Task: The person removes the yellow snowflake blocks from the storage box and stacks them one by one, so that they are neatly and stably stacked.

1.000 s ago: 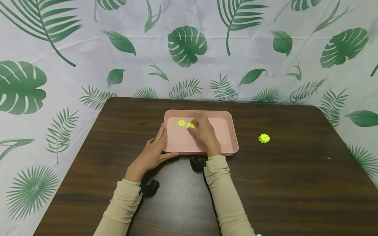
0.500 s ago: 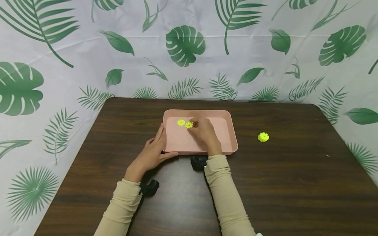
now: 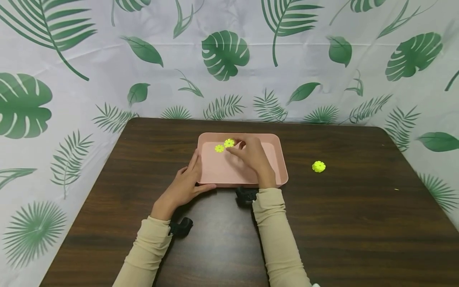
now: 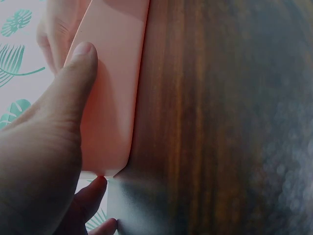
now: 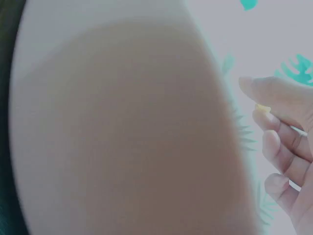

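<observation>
In the head view, a pink rectangular tray (image 3: 222, 169) lies on the dark wooden table. My left hand (image 3: 184, 187) rests at its front left corner, thumb along the front wall, fingers straight along the left wall. The left wrist view shows the thumb (image 4: 80, 73) flat against the tray wall (image 4: 115, 98). Over the tray, my right hand (image 3: 252, 153) pinches a yellow flower-shaped disc (image 3: 229, 142) between thumb and index finger; only a sliver of yellow disc (image 5: 262, 108) shows in the right wrist view. A similar yellow disc (image 3: 219, 148) sits in the tray, left of the held one.
To the right of the tray, a small pile of yellow flower-shaped discs (image 3: 318, 166) lies on the table (image 3: 358, 223). A tiny pale speck (image 3: 396, 189) is farther right. Behind the table hangs a leaf-print cloth (image 3: 229, 89).
The right hand has shifted right, and the disc in its fingertips has moved up in the head view, to behind and right of the other disc. The left hand and tray stay put.
</observation>
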{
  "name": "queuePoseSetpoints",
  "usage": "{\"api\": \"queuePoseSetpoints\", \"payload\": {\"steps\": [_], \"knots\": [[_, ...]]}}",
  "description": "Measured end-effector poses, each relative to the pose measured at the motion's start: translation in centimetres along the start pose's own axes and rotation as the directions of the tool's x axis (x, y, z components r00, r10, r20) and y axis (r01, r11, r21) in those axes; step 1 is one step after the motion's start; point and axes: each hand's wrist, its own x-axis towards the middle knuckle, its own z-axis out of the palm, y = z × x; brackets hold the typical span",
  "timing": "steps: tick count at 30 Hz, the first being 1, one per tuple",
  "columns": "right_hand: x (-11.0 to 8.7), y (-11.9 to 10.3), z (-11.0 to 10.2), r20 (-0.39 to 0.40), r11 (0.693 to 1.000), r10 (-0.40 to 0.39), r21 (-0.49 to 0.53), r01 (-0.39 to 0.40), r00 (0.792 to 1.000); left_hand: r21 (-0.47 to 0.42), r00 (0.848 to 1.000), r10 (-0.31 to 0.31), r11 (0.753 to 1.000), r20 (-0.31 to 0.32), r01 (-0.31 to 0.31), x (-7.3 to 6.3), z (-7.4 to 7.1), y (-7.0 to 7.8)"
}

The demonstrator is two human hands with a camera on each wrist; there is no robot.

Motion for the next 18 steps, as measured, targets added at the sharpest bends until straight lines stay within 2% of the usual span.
{"api": "queuePoseSetpoints", "payload": {"steps": [7,11,14,18], "knots": [[-0.8,-1.1,-2.2,-0.046,0.999,-0.039,0.013,0.039,0.998,0.002,1.000,-0.002,1.000,0.003,0.002,0.0,0.0,0.1],[-1.3,-1.3,-3.3,-0.081,0.998,-0.050,-0.031,0.047,0.995,0.008,1.000,-0.001,1.000,-0.002,0.001,0.0,0.0,0.1],[-1.7,-1.3,-4.2,-0.109,0.999,-0.040,-0.037,0.036,0.993,0.008,1.000,0.002,1.000,-0.006,-0.002,-0.1,0.0,0.2],[-2.2,-1.2,-5.1,-0.134,1.000,-0.011,0.008,0.012,0.991,0.011,1.000,0.004,1.000,-0.010,-0.004,-0.2,0.0,0.2]]}}
